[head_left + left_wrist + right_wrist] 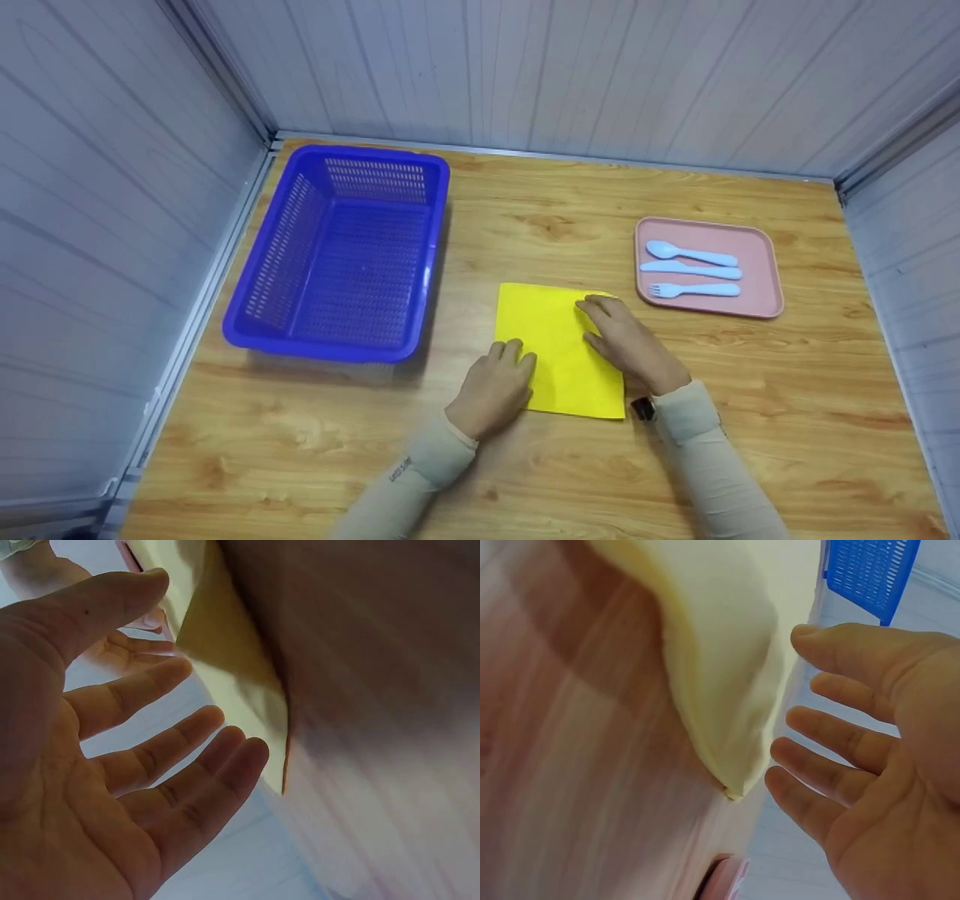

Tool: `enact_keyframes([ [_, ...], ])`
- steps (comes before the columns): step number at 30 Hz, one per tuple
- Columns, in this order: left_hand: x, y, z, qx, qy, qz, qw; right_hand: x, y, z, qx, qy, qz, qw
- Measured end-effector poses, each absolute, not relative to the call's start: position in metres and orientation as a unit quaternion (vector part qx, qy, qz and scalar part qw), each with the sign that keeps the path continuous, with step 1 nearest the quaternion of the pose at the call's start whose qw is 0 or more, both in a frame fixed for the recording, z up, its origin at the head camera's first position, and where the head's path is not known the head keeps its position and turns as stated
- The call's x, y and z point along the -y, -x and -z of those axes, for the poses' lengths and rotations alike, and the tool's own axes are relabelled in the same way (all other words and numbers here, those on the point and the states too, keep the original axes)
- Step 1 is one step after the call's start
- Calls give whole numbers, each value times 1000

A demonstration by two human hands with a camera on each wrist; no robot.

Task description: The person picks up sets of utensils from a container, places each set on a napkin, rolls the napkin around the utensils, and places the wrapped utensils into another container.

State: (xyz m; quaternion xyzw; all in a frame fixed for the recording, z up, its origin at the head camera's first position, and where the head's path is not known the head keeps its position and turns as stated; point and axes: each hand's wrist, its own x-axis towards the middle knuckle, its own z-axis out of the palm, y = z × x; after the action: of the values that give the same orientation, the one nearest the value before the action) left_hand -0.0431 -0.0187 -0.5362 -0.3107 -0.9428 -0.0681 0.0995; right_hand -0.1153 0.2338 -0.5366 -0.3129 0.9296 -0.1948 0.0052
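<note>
A folded yellow cloth (562, 360) lies flat on the wooden table in front of the person. At its left edge, the left hand (495, 390) rests with relaxed, slightly bent fingers. The right hand (630, 345) reaches over its upper right side, fingertips on or close over the surface. Seen from the left wrist, the fingers of the left hand (150, 780) are spread beside the cloth's edge, pinching nothing. The right wrist view likewise has the right hand (885, 757) with extended fingers next to the slightly raised cloth (720, 675).
To the left stands a blue plastic basket (360, 270) with perforated sides. A pink tray (759, 277) at the right holds a light blue spoon (697, 256), knife (694, 270) and fork (697, 290). Pale panels (495, 75) wall the table at the back and sides.
</note>
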Motion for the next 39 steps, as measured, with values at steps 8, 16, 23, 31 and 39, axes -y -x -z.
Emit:
enact_keyframes([
  [8,19,38,541,944,313,60,88,-234,116,537,-926,310,210,58],
  [16,20,45,545,943,313,51,104,-236,115,539,-938,284,189,65],
  [23,26,57,540,944,306,48,111,-236,116,538,-947,259,177,69],
  [31,26,78,538,959,266,47,84,-234,121,535,-958,215,162,95],
  [39,26,94,532,969,238,47,51,-232,122,535,-958,212,174,88],
])
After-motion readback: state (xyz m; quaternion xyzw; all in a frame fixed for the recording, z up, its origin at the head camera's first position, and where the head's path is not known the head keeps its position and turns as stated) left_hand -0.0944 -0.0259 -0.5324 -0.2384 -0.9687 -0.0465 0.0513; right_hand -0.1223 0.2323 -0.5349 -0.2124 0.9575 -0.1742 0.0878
